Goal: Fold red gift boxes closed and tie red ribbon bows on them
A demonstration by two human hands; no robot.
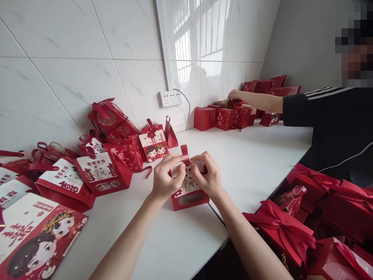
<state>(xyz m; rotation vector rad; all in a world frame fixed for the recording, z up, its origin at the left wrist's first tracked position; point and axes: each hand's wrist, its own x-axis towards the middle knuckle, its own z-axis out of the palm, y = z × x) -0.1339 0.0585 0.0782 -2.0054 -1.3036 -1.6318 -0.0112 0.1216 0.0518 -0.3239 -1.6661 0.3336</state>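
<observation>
A small red and white gift box with printed figures and an oval window stands upright on the white table, right in front of me. At its top, a dark red ribbon rises in a loop. My left hand is closed in a pinch on the ribbon from the left side. From the right, my right hand pinches at the same spot, its fingertips nearly meeting the left ones. The exact ribbon ends between the fingers are hidden.
Many ribboned gift boxes line the left side of the table. More red boxes stand at the back, where a co-worker's hand reaches. Bow-tied red boxes crowd the lower right. A power strip is on the wall.
</observation>
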